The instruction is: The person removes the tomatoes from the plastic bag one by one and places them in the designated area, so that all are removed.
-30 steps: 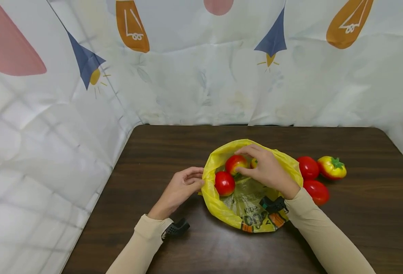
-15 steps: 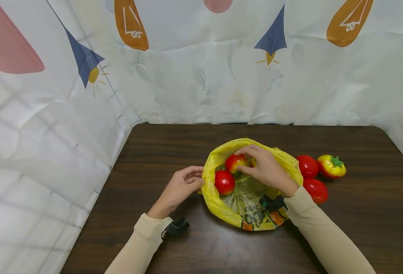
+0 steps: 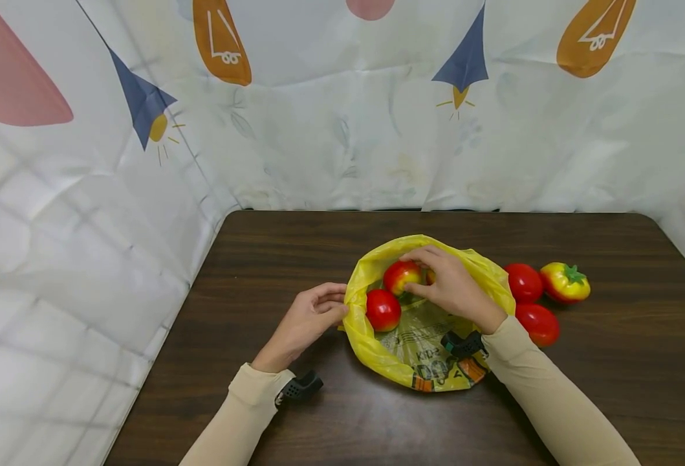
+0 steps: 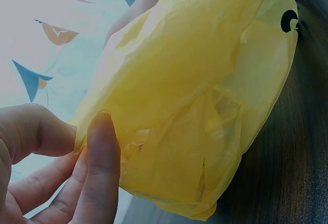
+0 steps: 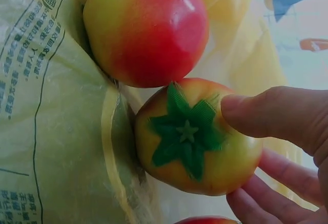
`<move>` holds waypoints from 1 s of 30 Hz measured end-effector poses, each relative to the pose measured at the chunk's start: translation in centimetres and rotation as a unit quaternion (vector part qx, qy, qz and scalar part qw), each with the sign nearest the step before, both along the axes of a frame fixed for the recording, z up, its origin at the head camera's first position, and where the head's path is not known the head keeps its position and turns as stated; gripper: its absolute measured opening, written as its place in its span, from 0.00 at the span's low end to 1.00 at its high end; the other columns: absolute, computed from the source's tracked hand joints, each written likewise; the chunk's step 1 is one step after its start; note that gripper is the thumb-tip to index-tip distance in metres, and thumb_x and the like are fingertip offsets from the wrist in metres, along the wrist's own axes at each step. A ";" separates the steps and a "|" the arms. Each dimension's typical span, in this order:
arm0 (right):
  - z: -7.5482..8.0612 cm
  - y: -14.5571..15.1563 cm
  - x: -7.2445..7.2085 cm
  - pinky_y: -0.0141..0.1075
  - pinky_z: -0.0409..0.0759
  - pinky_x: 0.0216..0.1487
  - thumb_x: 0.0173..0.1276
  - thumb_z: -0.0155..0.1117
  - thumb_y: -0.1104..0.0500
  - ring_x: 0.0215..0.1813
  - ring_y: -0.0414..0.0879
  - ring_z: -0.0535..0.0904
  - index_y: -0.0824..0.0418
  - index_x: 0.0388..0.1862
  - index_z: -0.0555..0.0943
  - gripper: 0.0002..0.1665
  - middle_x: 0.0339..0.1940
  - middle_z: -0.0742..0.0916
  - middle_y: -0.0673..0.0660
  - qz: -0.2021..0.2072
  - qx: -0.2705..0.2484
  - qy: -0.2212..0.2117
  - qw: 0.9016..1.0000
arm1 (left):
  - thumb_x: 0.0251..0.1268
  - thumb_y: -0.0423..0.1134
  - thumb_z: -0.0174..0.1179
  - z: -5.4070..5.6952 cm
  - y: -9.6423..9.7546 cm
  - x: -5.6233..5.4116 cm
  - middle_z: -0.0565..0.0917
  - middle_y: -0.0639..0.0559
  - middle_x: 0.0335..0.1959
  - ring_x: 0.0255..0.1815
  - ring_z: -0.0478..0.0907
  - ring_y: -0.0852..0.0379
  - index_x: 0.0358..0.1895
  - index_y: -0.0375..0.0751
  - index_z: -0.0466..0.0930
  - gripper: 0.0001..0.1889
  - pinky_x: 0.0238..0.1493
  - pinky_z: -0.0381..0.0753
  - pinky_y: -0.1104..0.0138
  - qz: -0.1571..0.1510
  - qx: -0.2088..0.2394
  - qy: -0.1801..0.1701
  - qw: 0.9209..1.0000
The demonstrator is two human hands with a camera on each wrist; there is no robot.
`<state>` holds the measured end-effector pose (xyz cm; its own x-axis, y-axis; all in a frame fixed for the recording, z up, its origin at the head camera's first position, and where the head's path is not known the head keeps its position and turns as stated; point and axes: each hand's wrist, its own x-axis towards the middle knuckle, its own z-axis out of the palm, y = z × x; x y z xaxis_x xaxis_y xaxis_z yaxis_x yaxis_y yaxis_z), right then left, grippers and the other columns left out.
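L hand (image 3: 309, 317): my thumb + forefinger pinch the left rim of the yellow bag (image 3: 371, 349); wrist view shows the film nipped between fingertips (image 4: 102, 147).
R hand (image 3: 455, 288): inside the bag mouth, thumb + fingers curled round a yellow-red tomato (image 5: 197, 137), green star calyx facing the wrist cam.
Bag: lies open mid-tabletop (image 3: 295, 239), nearer the front edge than the back.
In bag: red-yellow tomato (image 3: 402, 277) touching the held one; red tomato (image 3: 383, 310) by the left rim.
Outside: 2 red tomatoes (image 3: 524, 283) (image 3: 538, 324) + a yellow-red one (image 3: 565, 283) just right of the bag, toward the right edge.
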<state>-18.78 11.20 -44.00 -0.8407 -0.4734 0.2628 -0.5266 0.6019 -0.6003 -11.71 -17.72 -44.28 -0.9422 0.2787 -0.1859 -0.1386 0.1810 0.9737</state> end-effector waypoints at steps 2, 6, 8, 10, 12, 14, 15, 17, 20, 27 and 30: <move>-0.1 0.0 0.0 0.51 0.85 0.55 0.61 0.80 0.57 0.52 0.53 0.82 0.56 0.60 0.82 0.28 0.57 0.85 0.57 -0.001 0.001 -0.002 1.000 | 0.73 0.36 0.60 0.0 0.0 0.0 0.83 0.40 0.60 0.51 0.86 0.54 0.67 0.42 0.76 0.21 0.52 0.89 0.65 0.001 -0.002 -0.001 1.000; -0.2 0.1 0.0 0.50 0.86 0.56 0.59 0.81 0.56 0.53 0.53 0.82 0.55 0.61 0.82 0.31 0.59 0.85 0.56 -0.001 0.009 -0.008 1.000 | 0.73 0.37 0.60 0.0 0.0 0.1 0.83 0.41 0.60 0.51 0.86 0.54 0.67 0.42 0.76 0.21 0.52 0.89 0.65 0.000 -0.003 0.000 1.000; -0.2 0.1 0.0 0.51 0.86 0.56 0.59 0.82 0.56 0.54 0.54 0.82 0.55 0.63 0.82 0.32 0.61 0.86 0.57 -0.001 0.014 -0.010 1.000 | 0.73 0.37 0.60 0.0 0.0 0.1 0.83 0.41 0.60 0.52 0.86 0.54 0.67 0.42 0.76 0.21 0.53 0.88 0.65 -0.001 -0.003 0.001 1.000; -0.2 0.1 0.0 0.51 0.86 0.56 0.59 0.82 0.56 0.55 0.54 0.83 0.55 0.63 0.82 0.33 0.61 0.87 0.57 -0.001 0.019 -0.009 1.000 | 0.73 0.37 0.60 0.0 0.1 0.1 0.83 0.41 0.60 0.52 0.86 0.54 0.68 0.42 0.76 0.21 0.53 0.88 0.65 -0.001 -0.003 0.002 1.000; -0.3 0.2 0.1 0.51 0.85 0.55 0.59 0.81 0.57 0.54 0.53 0.82 0.55 0.62 0.83 0.31 0.60 0.87 0.57 -0.002 0.021 -0.008 1.000 | 0.73 0.36 0.60 0.0 0.1 0.2 0.83 0.41 0.60 0.52 0.86 0.54 0.68 0.42 0.76 0.21 0.53 0.88 0.65 0.000 -0.004 0.002 1.000; -0.2 0.2 0.1 0.48 0.85 0.52 0.59 0.81 0.58 0.50 0.51 0.82 0.55 0.61 0.83 0.30 0.59 0.88 0.56 -0.004 0.024 -0.007 1.000 | 0.73 0.36 0.60 0.0 0.1 0.2 0.83 0.41 0.60 0.52 0.86 0.54 0.68 0.43 0.76 0.21 0.53 0.89 0.65 0.001 -0.006 0.001 1.000; -0.2 0.2 0.1 0.47 0.84 0.50 0.59 0.81 0.58 0.49 0.51 0.81 0.55 0.60 0.84 0.29 0.58 0.88 0.56 -0.004 0.026 -0.006 1.000 | 0.73 0.36 0.60 0.0 0.1 0.2 0.83 0.41 0.61 0.52 0.86 0.54 0.68 0.43 0.76 0.21 0.53 0.89 0.64 0.001 -0.006 0.001 1.000; -0.2 0.2 0.2 0.44 0.83 0.47 0.59 0.81 0.58 0.46 0.50 0.80 0.55 0.59 0.84 0.28 0.57 0.88 0.56 -0.004 0.028 -0.003 1.000 | 0.73 0.36 0.60 0.0 0.1 0.2 0.83 0.41 0.60 0.52 0.86 0.54 0.67 0.43 0.76 0.21 0.53 0.89 0.64 0.002 -0.007 0.000 1.000; -0.1 0.2 0.2 0.43 0.82 0.45 0.59 0.81 0.59 0.44 0.50 0.79 0.56 0.59 0.84 0.28 0.56 0.88 0.57 -0.002 0.030 0.000 1.000 | 0.73 0.36 0.60 0.1 0.0 0.2 0.83 0.41 0.60 0.52 0.86 0.54 0.67 0.42 0.76 0.21 0.53 0.89 0.64 0.002 -0.005 0.001 1.000; 0.4 0.4 0.2 0.47 0.86 0.51 0.59 0.81 0.60 0.48 0.51 0.82 0.57 0.59 0.83 0.28 0.56 0.88 0.58 -0.006 0.011 -0.014 1.000 | 0.72 0.36 0.60 0.1 0.0 0.1 0.83 0.41 0.60 0.51 0.86 0.54 0.67 0.42 0.76 0.21 0.53 0.88 0.65 0.003 -0.004 0.002 1.000; 0.8 0.5 0.3 0.50 0.87 0.53 0.59 0.80 0.61 0.51 0.53 0.84 0.58 0.59 0.84 0.28 0.56 0.87 0.58 -0.003 -0.004 -0.018 1.000 | 0.72 0.36 0.60 0.2 0.0 0.1 0.83 0.41 0.60 0.51 0.86 0.54 0.67 0.43 0.76 0.22 0.52 0.88 0.65 0.003 -0.004 0.004 1.000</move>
<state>-18.43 11.75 -43.21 -0.8523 -0.4667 0.2360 -0.5012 0.6000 -0.6235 -11.58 -17.76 -44.12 -0.9450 0.2723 -0.1811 -0.1326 0.1874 0.9733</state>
